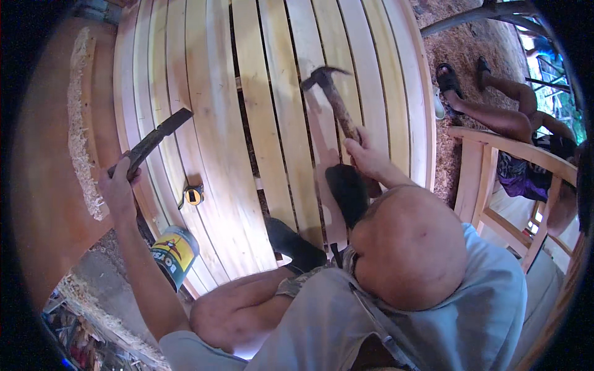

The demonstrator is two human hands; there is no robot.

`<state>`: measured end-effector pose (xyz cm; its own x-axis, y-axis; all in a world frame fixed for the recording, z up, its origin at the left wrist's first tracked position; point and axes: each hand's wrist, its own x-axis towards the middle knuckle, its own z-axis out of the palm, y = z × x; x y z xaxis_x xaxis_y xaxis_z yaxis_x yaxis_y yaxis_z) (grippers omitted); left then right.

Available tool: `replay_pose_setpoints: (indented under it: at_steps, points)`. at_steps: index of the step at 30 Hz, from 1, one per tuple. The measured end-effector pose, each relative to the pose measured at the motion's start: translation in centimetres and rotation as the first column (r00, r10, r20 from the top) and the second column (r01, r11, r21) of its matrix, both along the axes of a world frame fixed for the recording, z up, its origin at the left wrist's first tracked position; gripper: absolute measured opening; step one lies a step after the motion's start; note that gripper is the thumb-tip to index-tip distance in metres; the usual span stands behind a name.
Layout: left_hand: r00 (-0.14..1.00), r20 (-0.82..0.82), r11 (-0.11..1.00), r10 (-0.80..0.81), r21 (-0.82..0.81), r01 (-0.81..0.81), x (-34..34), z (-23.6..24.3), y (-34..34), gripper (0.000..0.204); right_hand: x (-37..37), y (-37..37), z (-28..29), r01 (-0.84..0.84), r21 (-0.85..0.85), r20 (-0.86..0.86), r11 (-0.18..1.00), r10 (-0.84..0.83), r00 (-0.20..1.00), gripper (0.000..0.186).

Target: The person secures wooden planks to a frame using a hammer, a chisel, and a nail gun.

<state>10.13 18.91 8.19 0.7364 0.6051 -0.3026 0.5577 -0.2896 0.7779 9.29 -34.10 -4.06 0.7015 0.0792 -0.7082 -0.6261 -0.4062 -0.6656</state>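
Observation:
My left hand [119, 185] is closed round the dark handle of a chisel [151, 142], whose broad flat blade points up and to the right over the slats. In my right hand [368, 154] is a claw hammer [337, 105], gripped by its wooden handle with the metal head raised away from me. Beneath both tools lies a platform of pale wooden slats [216, 111] with dark gaps between several of them. A yellow and black tape measure [193, 196] rests on the slats, right of my left forearm. Both hands are apart from the wood.
A paint can [176, 252] with a green and yellow label stands beside my left forearm. To the left is a brown board [55, 148] with a rough-edged wood strip [80, 111]. On the right, another person [520, 117] sits near a wooden frame [526, 151]. Shavings cover the ground.

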Motion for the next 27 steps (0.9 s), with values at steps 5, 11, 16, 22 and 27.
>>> replay_pose_setpoints:
  at_steps: [5,11,16,22,27]
  points:
    - [0.994,0.053,0.996,0.091,-0.023,-0.090,-1.7,0.0,-1.1,0.032,3.2,0.1,4.1,-0.051,-0.072,0.619,0.996,0.085,0.781,0.014]
    - [0.999,-0.005,0.999,0.046,-0.008,-0.046,-0.3,0.4,0.0,0.031,3.2,-1.1,-4.1,-0.052,-0.383,0.575,0.922,0.282,0.768,0.019]
    - [0.998,-0.066,0.999,-0.017,0.037,0.019,0.8,0.8,-0.5,0.027,6.3,0.3,0.0,-0.039,-0.260,0.533,0.965,0.177,0.827,0.018]
    - [0.999,0.033,0.999,0.032,-0.012,-0.031,0.7,0.9,-0.6,0.029,3.7,-0.5,-0.3,-0.018,-0.150,0.734,0.989,0.124,0.667,0.021]
    - [1.000,0.026,0.998,0.015,0.055,-0.017,0.4,0.4,-0.7,0.025,5.5,0.4,0.1,-0.159,-0.372,0.297,0.914,0.280,0.913,0.034]
